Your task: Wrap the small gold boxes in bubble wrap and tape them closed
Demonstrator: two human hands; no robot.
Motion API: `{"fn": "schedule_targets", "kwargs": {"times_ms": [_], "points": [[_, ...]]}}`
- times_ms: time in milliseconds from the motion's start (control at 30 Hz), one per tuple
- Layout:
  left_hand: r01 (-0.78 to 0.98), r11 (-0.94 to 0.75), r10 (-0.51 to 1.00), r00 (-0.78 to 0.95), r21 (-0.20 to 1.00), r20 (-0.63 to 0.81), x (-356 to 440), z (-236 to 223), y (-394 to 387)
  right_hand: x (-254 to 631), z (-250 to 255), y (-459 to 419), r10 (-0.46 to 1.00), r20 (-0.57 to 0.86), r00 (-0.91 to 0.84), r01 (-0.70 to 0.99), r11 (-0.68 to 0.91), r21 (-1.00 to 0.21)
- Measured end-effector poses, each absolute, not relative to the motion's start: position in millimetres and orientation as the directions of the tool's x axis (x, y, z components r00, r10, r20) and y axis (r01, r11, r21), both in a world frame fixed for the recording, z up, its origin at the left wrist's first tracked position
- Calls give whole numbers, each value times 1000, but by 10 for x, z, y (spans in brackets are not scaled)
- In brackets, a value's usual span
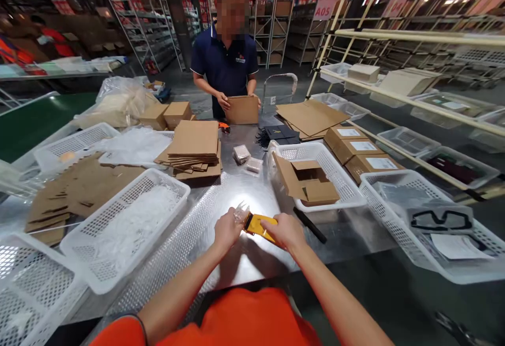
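Note:
My right hand (288, 231) grips a yellow hand-held tool with a black end (262, 226); its exact kind does not show. The black end points at my left hand (229, 229), whose fingers are closed on a small clear plastic wrapping (241, 212). Whatever lies inside that wrapping is hidden. Both hands are over the shiny metal table (256, 262), close together in front of my body. A black rod (310, 225) rests just right of my right hand. Farther up the table are small wrapped packets (248, 159).
Flat cardboard (193, 143) is stacked at left, beyond a white basket of clear plastic (130, 230). At right, an open carton (311, 180) sits in another white basket (347, 199). A co-worker (224, 57) across the table holds a cardboard box (243, 110). Shelving (414, 36) stands at right.

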State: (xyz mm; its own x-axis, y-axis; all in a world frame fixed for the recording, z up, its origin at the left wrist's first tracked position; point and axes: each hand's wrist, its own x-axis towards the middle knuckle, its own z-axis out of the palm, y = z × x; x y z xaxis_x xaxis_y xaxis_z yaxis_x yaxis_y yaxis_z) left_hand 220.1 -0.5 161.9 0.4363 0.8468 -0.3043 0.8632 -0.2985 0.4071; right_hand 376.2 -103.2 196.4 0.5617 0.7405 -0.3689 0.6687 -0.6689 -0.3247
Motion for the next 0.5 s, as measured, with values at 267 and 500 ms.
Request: {"fn": "schedule_targets", "kwargs": {"times_ms": [267,500], "points": [[857,-325,814,468,399,-344,2530,1580,-31,3672,1916,-1123,709,-372,600,688,-694,-212],[373,107,655,671,922,-347,2520,1744,-274,4562,1941,-2195,335,-377,863,356,-934,-14]]}}
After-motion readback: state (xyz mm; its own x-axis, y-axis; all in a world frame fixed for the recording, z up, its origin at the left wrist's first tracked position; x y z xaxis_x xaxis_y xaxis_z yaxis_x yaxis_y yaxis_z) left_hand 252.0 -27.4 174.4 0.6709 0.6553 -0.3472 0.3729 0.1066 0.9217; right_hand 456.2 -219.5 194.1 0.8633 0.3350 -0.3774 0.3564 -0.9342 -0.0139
